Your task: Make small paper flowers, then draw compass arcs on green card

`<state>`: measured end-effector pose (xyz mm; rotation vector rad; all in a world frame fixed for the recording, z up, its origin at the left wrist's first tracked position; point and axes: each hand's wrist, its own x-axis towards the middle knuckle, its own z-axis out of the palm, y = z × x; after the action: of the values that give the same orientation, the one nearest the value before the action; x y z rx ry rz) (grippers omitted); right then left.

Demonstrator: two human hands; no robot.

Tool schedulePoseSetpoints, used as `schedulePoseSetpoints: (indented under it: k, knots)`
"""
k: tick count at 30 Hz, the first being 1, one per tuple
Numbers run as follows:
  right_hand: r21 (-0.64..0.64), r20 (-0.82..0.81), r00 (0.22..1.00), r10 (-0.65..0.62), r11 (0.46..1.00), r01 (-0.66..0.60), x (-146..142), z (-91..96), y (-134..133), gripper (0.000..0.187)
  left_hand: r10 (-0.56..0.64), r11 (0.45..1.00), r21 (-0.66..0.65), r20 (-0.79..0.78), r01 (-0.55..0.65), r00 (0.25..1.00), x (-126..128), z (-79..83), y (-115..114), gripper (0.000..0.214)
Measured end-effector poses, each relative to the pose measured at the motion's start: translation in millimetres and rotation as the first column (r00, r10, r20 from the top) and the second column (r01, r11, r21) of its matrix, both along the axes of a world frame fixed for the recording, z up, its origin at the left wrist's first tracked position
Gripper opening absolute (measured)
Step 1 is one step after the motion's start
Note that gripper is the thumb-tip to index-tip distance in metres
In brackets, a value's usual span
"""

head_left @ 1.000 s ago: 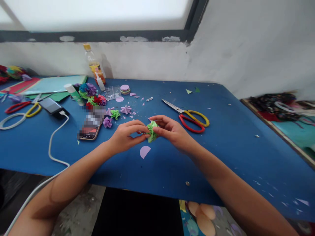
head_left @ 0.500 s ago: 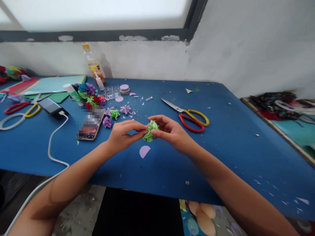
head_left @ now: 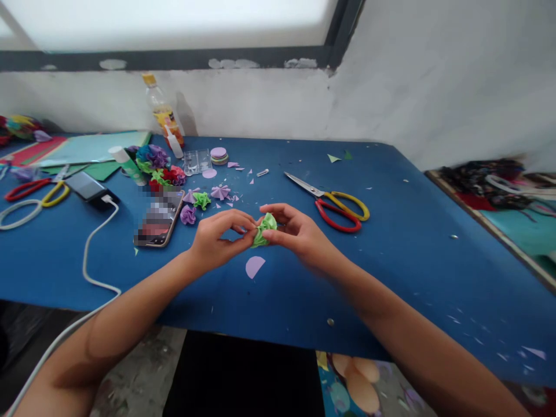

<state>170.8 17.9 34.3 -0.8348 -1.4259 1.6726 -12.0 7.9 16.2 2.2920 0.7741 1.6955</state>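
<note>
Thumb and fingers of the left hand (head_left: pixel 221 236) are pinched together on the left edge of a ruffled green flower (head_left: pixel 266 230). The right hand (head_left: pixel 297 234) holds it more loosely from the other side, thumb against the folds, fingers curled behind, where their contact is hidden. The flower is up between both hands, over the desk (head_left: pixel 412 231).

It looks paper-like, so I would judge it very light, soft and springy, hardly slippery, but easy to crush or tear. The gathered part, wherever the folds come together, should be the safest place to grip; the frilled rim wants only a light touch.

Nearer the body than the flower lies a lilac cut disc (head_left: pixel 255 267), one side straight. Off to the right, scissors (head_left: pixel 320 195) lie with their blades parted a little. To the left, a purple rosette (head_left: pixel 188 215) and a small green rosette (head_left: pixel 202 200) sit beside a phone (head_left: pixel 169 217). Farther back are a stack of discs (head_left: pixel 219 153) and a bottle (head_left: pixel 165 116).
</note>
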Motion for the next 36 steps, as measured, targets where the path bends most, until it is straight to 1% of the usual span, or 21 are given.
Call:
schedulePoseSetpoints:
  k: [4, 7, 11, 14, 17, 19, 21, 22, 23, 25, 26, 28, 30, 32, 34, 36]
  knots:
    - [-0.071, -0.063, 0.998, 0.006, 0.997, -0.011, -4, 0.0, -3, 0.041, 0.006, 0.999, -0.053, 0.026, -0.005, 1.0, 1, -2.3, -2, 0.008]
    - [-0.107, -0.081, 0.997, -0.009, 0.994, 0.0, -5, 0.6, -4, 0.039, 0.004, 0.991, -0.132, 0.048, 0.002, 0.999, 1, -2.9, -3, 0.007]
    - [-0.152, -0.094, 0.995, -0.036, 0.988, 0.022, -4, 1.4, -2, 0.036, 0.0, 0.965, -0.262, 0.055, 0.015, 0.998, 0, -0.8, -4, 0.005]
    - [-0.188, -0.106, 0.992, -0.067, 0.981, 0.046, -3, 1.4, -1, 0.036, -0.014, 0.932, -0.36, 0.078, 0.041, 0.997, -1, 1.4, -4, 0.009]
    - [-0.235, -0.095, 0.99, -0.102, 0.969, 0.078, -3, 0.7, 2, 0.037, -0.005, 0.879, -0.472, 0.128, 0.065, 0.992, -1, 2.0, -2, 0.013]
    - [-0.271, -0.079, 0.989, -0.127, 0.957, 0.102, -3, -0.3, 3, 0.037, 0.01, 0.822, -0.563, 0.173, 0.09, 0.985, -1, 1.6, 1, 0.017]
    - [-0.289, -0.062, 0.987, -0.147, 0.949, 0.123, -3, -1.5, 5, 0.038, 0.033, 0.753, -0.652, 0.179, 0.093, 0.983, -1, 2.1, 4, 0.022]
    - [-0.287, -0.052, 0.987, -0.155, 0.949, 0.134, -2, -2.2, 6, 0.039, 0.045, 0.724, -0.686, 0.143, 0.066, 0.989, -1, 3.1, 6, 0.024]
    - [-0.277, -0.042, 0.985, -0.165, 0.949, 0.148, -2, -2.9, 7, 0.039, 0.045, 0.701, -0.713, 0.074, 0.021, 0.996, -3, 4.9, 7, 0.026]
    - [-0.244, -0.028, 0.981, -0.194, 0.952, 0.182, -1, -4.2, 9, 0.042, -0.011, 0.667, -0.74, -0.128, -0.089, 0.992, -6, 10.6, 7, 0.028]
    - [-0.227, -0.024, 0.977, -0.211, 0.953, 0.2, -1, -4.8, 10, 0.043, -0.07, 0.657, -0.741, -0.24, -0.137, 0.968, -9, 13.9, 6, 0.029]
    - [-0.198, -0.016, 0.971, -0.24, 0.952, 0.232, 0, -6.0, 12, 0.045, -0.224, 0.649, -0.735, -0.431, -0.196, 0.874, -15, 20.0, 4, 0.033]
    - [-0.184, 0.005, 0.967, -0.256, 0.95, 0.253, 1, -7.0, 15, 0.047, -0.356, 0.657, -0.72, -0.559, -0.224, 0.749, -20, 22.9, 1, 0.041]
    - [-0.173, 0.038, 0.963, -0.265, 0.948, 0.268, 2, -7.9, 17, 0.05, -0.426, 0.668, -0.699, -0.64, -0.255, 0.639, -23, 22.7, -1, 0.046]
    - [-0.128, 0.076, 0.96, -0.27, 0.952, 0.278, 4, -8.7, 20, 0.053, -0.446, 0.675, -0.682, -0.682, -0.282, 0.58, -24, 21.4, -1, 0.041]
    - [-0.033, 0.12, 0.953, -0.277, 0.959, 0.283, 6, -9.0, 23, 0.056, -0.458, 0.672, -0.689, -0.674, -0.271, 0.579, -25, 21.4, 2, 0.03]
